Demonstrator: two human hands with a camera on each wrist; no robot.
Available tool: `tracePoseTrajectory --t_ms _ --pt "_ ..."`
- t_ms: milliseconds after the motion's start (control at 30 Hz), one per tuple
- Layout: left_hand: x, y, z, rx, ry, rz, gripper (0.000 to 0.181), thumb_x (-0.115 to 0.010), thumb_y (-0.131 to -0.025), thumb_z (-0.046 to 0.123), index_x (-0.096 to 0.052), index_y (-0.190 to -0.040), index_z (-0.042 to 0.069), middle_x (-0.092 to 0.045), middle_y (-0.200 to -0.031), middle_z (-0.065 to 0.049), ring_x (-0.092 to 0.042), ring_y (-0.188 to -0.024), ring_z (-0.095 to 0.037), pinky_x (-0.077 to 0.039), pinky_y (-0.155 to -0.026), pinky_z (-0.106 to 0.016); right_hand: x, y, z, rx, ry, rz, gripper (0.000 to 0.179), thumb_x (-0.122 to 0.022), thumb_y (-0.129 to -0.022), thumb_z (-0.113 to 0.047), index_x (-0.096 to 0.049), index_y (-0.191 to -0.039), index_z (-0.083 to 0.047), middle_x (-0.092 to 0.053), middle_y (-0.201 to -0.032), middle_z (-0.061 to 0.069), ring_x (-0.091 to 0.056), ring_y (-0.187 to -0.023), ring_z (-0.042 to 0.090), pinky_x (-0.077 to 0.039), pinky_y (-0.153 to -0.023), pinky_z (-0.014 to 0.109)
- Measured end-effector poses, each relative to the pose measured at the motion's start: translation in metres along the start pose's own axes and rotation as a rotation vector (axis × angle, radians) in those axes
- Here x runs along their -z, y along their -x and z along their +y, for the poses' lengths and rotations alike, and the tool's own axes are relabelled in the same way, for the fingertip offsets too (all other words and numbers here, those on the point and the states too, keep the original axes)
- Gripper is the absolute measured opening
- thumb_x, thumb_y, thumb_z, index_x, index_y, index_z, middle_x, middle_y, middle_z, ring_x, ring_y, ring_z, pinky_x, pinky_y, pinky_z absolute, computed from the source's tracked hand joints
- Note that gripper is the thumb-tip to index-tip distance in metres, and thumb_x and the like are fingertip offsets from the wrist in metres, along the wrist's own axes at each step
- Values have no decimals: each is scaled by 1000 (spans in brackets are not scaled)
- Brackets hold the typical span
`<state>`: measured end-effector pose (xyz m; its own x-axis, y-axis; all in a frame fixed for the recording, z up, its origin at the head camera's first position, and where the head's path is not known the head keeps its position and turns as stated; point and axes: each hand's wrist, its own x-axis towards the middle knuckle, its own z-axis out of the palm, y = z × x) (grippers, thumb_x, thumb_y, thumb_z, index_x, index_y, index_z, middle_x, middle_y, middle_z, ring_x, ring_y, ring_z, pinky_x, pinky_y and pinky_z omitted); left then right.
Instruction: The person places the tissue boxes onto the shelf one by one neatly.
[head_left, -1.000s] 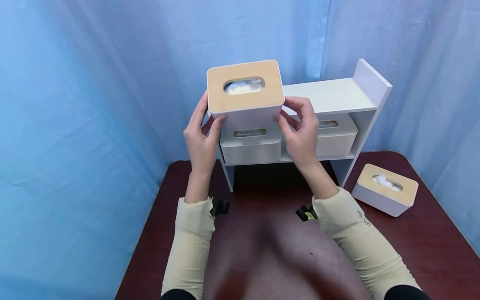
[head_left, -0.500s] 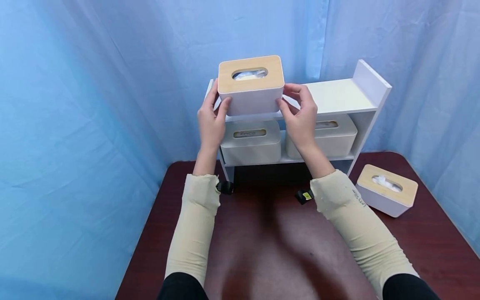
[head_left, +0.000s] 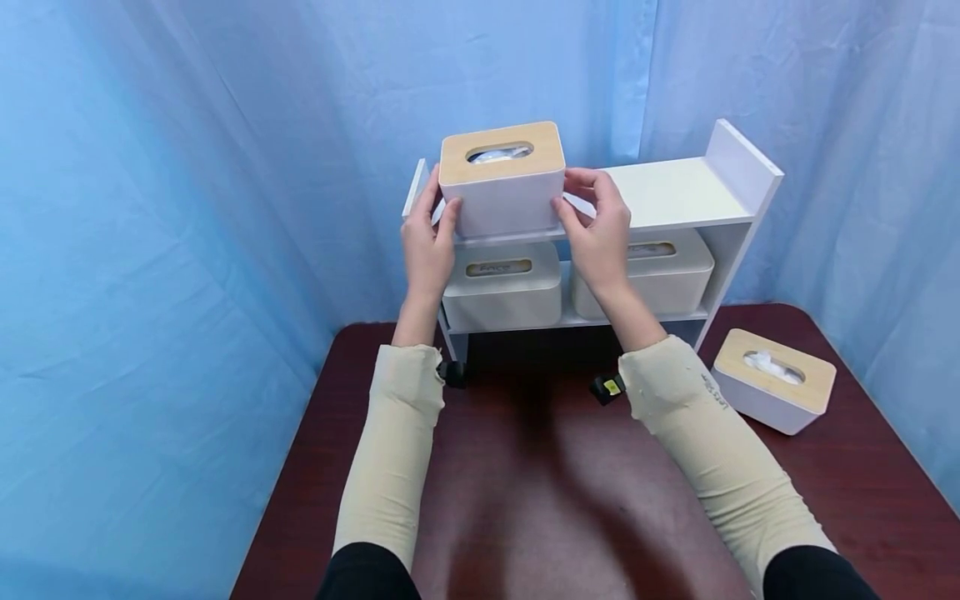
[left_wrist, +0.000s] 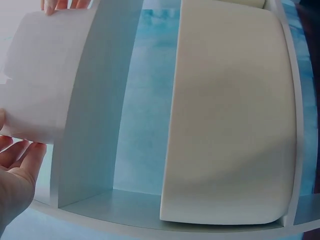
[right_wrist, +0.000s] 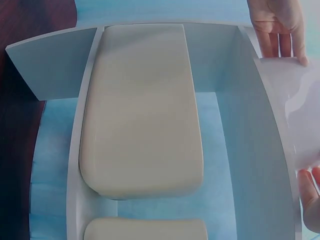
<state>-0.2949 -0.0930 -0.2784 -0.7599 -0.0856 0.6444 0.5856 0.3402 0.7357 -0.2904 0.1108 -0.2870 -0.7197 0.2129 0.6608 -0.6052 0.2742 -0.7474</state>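
Observation:
A white tissue box with a light wooden lid is at the left part of the upper board of a white shelf. My left hand grips its left end, thumb on the front face. At the opposite end, my right hand pinches the box between thumb and fingers. Tissue shows through the oval slot. In the left wrist view the box touches or nearly touches the board's edge; its underside is hidden, so full contact cannot be told.
Two cream tissue boxes stand on the lower shelf, a left one and a right one. Another wooden-lidded tissue box sits on the dark red table, right of the shelf. Blue curtains hang behind and at the sides.
Both hands have carried the tissue box away from me, over the upper board and slightly right, then lowered it a little. The other boxes stay put.

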Motion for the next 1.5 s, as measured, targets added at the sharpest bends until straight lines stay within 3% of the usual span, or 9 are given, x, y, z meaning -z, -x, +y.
tracePoseTrajectory --t_ms 333,567,767,1000,1200,1367,1500 --pt "-4 4 -4 -1 -16 30 54 -56 -102 11 -39 -152 4 -47 -153 -13 -47 -142 -21 -46 -112 -34 0 5 2 9 30 -41 37 -65 -94 -5 -60 -131 0 -62 -128 16 -64 -121 23 -54 -101 29" --pt "-3 20 -3 13 48 71 58 -59 -99 8 -38 -154 9 -43 -156 -9 -45 -142 -20 -44 -114 -30 14 27 5 72 -20 -53 38 -65 -92 2 -60 -130 3 -63 -131 17 -63 -123 27 -53 -101 28" --pt "2 48 -3 -37 134 127 57 -59 -98 5 -40 -152 4 -43 -157 -10 -46 -142 -25 -46 -112 -32 46 58 19 133 -41 -53 37 -65 -91 6 -60 -128 7 -62 -128 20 -62 -121 29 -53 -101 25" --pt "-5 91 -18 -67 177 145 53 -56 -100 3 -41 -151 4 -46 -155 -9 -47 -141 -23 -45 -114 -34 95 95 50 108 20 -7 42 -66 -85 16 -62 -126 7 -63 -125 21 -63 -119 10 -54 -98 22" --pt "-17 131 -40 3 254 182 51 -54 -99 -2 -43 -149 3 -49 -152 -11 -47 -141 -24 -43 -115 -40 136 128 81 47 115 37 42 -64 -83 20 -61 -125 11 -64 -122 15 -63 -114 2 -53 -95 14" --pt "-30 159 -54 72 264 155 50 -54 -98 -6 -43 -147 -2 -49 -151 -18 -47 -140 -31 -42 -114 -49 167 151 93 -26 180 65 42 -64 -86 17 -60 -127 9 -63 -121 0 -61 -112 -3 -51 -93 9" --pt "-36 171 -48 122 269 110 47 -55 -98 -3 -44 -144 -7 -49 -149 -23 -47 -139 -35 -41 -113 -56 186 166 98 -97 157 117 41 -64 -86 16 -61 -126 8 -64 -122 -6 -63 -115 2 -51 -93 10"
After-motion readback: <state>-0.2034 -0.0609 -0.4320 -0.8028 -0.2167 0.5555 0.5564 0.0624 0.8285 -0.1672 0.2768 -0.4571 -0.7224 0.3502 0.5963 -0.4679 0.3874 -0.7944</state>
